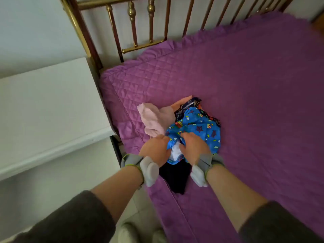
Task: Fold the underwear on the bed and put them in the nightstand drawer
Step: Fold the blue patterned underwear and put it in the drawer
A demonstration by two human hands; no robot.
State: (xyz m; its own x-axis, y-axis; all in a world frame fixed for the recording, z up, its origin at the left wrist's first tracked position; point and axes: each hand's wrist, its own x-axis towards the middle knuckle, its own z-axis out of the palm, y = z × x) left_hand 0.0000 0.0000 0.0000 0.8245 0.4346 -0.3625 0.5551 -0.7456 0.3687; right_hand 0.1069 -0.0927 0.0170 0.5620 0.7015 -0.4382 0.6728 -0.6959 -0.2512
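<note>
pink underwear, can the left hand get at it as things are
Probably yes: the pink underwear lies uncovered on the purple bedspread right beside the left hand, nothing between them. That hand's grip is on the blue patterned underwear, though, so it would need to let go first.

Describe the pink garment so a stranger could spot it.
On the purple bedspread, a clothes pile lies near the white nightstand. The pink garment is on the pile's left side, the only plain pastel piece beside the blue printed underwear and dark items.
</note>
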